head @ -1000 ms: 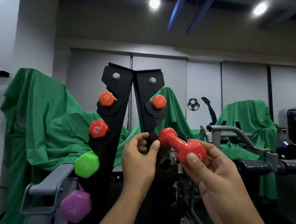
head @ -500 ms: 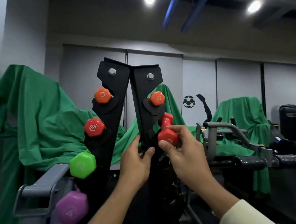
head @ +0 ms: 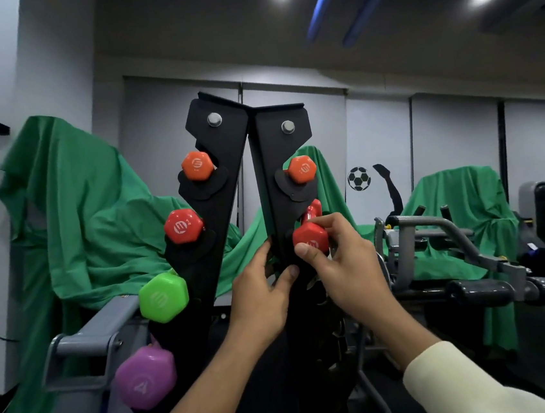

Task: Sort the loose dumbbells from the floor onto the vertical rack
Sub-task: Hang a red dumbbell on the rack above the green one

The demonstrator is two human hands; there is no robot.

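right hand point(head: 344, 266) seats a red dumbbell point(head: 310, 237) in the rack point(head: 279, 158) while the left hand point(head: 262, 296) braces the frame.

the right hand's thumb and fingers are curled round the near head of the red dumbbell, which sits against the right upright's second cradle, just below the orange dumbbell point(head: 301, 169) already hung there; its far head pokes up behind the plate. the left hand grips the black upright's edge, thumb pressed on its front, fingers wrapped behind. on the left upright hang, top to bottom, another orange dumbbell point(head: 197, 165), a second red dumbbell point(head: 183, 226), a green dumbbell point(head: 163, 297) and a purple dumbbell point(head: 146, 377). green cloth point(head: 72, 207) drapes equipment behind the rack.
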